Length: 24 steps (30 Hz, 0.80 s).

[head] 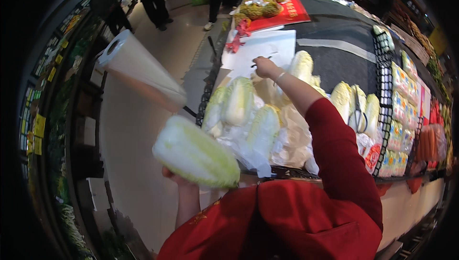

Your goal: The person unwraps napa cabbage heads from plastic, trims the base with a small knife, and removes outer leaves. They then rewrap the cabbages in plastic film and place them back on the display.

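My left hand (174, 176) supports a large napa cabbage (197, 152) from beneath, mostly hidden by it. My right arm stretches over the display stand, and my right hand (265, 67) is above the near edge of a white paper sheet (274, 46). Small dark marks or a thin dark item show by its fingers; I cannot tell whether it is held. Below that hand lie more napa cabbages (238, 102) among crumpled wrapping paper (296, 138). Another napa cabbage (302, 67) lies just right of the sheet.
A roll of clear plastic bags (143, 73) stands tilted at the stand's left edge. Scissors (357, 113) rest on cabbages at right, before a black mesh divider (384, 80) and packaged goods (400, 105). Netted produce (261, 9) sits on red card at the back. People stand beyond.
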Available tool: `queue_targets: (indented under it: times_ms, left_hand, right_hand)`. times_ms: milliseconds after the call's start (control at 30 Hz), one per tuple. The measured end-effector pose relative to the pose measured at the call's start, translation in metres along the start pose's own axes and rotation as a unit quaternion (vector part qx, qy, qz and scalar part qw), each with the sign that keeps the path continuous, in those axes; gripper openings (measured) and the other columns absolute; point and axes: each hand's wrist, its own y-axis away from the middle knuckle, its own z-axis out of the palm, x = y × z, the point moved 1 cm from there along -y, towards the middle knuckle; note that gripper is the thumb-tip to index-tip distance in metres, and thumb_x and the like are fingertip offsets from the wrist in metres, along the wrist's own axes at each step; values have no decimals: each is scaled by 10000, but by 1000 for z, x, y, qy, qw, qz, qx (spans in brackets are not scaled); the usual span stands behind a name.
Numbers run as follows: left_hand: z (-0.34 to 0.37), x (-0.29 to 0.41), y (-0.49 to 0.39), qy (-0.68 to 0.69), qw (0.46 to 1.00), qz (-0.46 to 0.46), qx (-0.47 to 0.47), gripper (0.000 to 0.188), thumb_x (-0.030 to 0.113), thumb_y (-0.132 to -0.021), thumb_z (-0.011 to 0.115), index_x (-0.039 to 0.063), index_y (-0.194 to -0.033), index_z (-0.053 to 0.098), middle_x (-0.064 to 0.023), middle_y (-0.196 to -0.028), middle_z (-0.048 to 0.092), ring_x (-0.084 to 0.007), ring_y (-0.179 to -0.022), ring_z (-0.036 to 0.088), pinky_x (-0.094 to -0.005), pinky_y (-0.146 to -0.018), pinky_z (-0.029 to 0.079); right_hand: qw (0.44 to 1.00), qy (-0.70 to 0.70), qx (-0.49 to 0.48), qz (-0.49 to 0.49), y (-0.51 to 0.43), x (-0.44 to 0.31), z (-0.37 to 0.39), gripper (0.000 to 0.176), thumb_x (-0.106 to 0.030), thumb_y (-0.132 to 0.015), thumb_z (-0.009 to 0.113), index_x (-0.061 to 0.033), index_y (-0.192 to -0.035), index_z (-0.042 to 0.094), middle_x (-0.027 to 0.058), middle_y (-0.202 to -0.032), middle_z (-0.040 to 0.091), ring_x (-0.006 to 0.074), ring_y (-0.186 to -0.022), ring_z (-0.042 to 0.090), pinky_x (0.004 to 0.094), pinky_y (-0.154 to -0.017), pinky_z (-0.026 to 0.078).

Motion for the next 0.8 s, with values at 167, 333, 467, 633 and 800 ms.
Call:
queue_targets:
  times_ms: [167,333,467,633,800]
  left_hand:
    - [-21,37,28,8,998,16,-63,1057,701,-589,682,98,-1382,327,-294,-1251,441,-435,-1110,479,-566,-922,406]
    - [-38,66,37,18,996,-62,-64,1087,724,-569,684,88,-1376,328,-299,-1249,447,-451,-1100,489,-572,-906,428]
    - [-59,69,27,-16,999,-39,10,1131,719,-540,705,84,-1383,300,-279,-1277,434,-451,-1127,473,-585,-931,405]
    - [-70,61,3,-125,964,-235,4,1200,547,-471,850,18,-1384,277,-175,-1343,426,-315,-1206,459,-449,-1005,393]
    - [-40,14,-29,-196,908,-344,-139,1191,479,-510,849,-7,-1399,221,-156,-1395,366,-255,-1269,396,-380,-1055,316]
  right_hand:
    - [987,114,-93,63,-44,16,33,333,-140,-811,531,-52,-1126,595,178,-1180,552,345,-1085,550,416,-909,464]
    - [963,219,-156,11,-56,14,49,327,-207,-854,476,-64,-1106,625,150,-1152,590,298,-1067,577,388,-861,493]
    - [951,282,-125,18,-54,11,34,202,-221,-808,552,-94,-912,669,143,-1068,599,281,-922,627,398,-796,508]
    - [968,-234,88,9,20,-34,-38,234,-60,-880,507,-96,-1065,645,84,-911,654,178,-748,646,312,-634,512]
    - [794,-604,45,-48,190,-101,-86,281,-63,-884,532,56,-1138,555,112,-957,643,170,-880,615,299,-766,504]
